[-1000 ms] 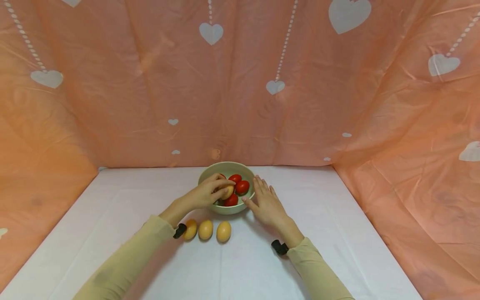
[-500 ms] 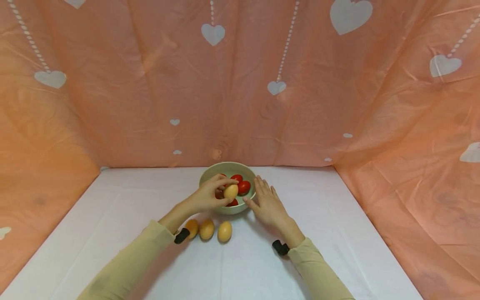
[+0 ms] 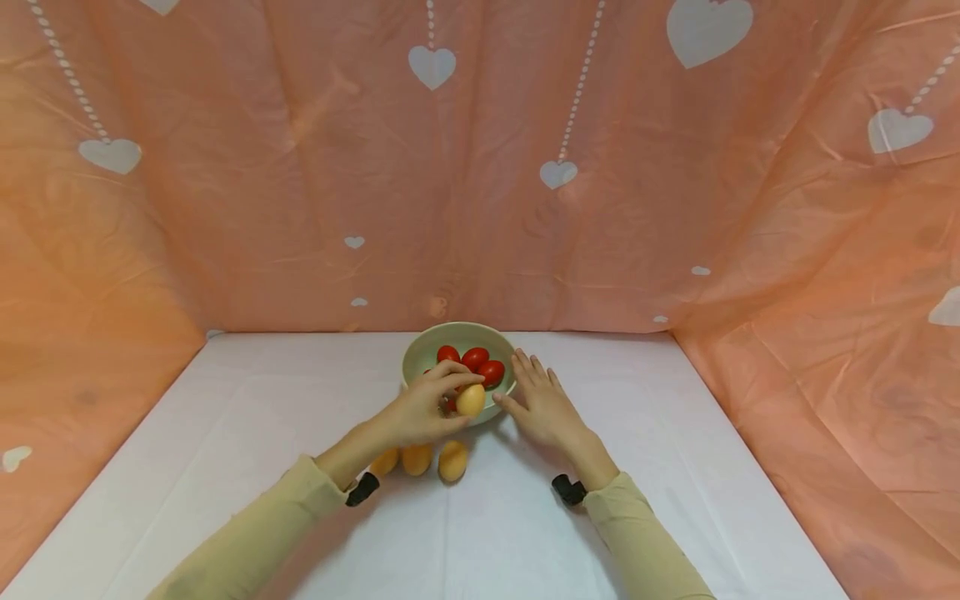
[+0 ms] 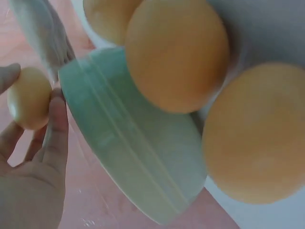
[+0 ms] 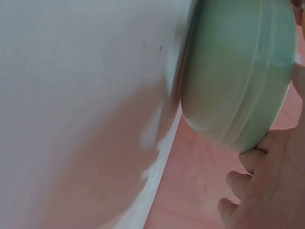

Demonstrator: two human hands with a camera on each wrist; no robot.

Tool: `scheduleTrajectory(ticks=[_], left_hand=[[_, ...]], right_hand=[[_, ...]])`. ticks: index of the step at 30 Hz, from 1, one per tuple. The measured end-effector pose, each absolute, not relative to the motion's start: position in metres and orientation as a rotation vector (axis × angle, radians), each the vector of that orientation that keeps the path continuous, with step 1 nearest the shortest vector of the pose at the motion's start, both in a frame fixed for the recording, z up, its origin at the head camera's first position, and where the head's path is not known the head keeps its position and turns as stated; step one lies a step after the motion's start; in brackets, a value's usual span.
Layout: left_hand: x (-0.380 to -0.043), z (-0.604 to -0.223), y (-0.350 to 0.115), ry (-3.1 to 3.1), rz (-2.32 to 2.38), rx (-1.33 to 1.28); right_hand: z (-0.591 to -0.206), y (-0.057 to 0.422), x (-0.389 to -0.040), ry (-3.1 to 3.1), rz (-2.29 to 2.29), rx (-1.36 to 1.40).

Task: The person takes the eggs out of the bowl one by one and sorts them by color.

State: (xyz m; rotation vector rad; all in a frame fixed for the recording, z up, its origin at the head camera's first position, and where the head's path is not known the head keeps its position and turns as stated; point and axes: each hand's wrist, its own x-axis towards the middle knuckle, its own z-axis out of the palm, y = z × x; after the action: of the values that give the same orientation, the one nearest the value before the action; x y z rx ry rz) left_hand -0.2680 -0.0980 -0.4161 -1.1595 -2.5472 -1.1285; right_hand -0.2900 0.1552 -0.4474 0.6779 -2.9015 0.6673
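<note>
My left hand [image 3: 423,410] pinches a yellow-brown egg [image 3: 471,401] between thumb and fingertips, above the near rim of a pale green bowl [image 3: 422,343]. The left wrist view shows the held egg [image 4: 29,98] just outside the bowl's wall [image 4: 133,143]. Inside the bowl lie several small red tomatoes [image 3: 475,359], partly hidden by the left hand. My right hand [image 3: 547,408] rests against the bowl's right side with fingers extended. In the right wrist view, its fingers [image 5: 255,160] touch the bowl [image 5: 233,71] near the rim.
Three more eggs stand in a row on the white tablecloth in front of the bowl: a right one [image 3: 453,462], a middle one [image 3: 416,460] and a left one [image 3: 385,462], partly covered by the left wrist. A pink curtain [image 3: 480,208] with white hearts hangs behind.
The left hand has lifted the egg from among the tomatoes and brought it toward the near rim, slightly to the right. My right hand keeps its place at the bowl.
</note>
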Motion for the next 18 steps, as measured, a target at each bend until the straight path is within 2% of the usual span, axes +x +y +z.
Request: scheduleTrajectory(ticks=[18], left_hand=[[-0.241,-0.419,-0.081,-2.612,-0.936,-1.178]], right_hand=[[-0.448,0.165,-0.297,-2.894,0.689,0.724]])
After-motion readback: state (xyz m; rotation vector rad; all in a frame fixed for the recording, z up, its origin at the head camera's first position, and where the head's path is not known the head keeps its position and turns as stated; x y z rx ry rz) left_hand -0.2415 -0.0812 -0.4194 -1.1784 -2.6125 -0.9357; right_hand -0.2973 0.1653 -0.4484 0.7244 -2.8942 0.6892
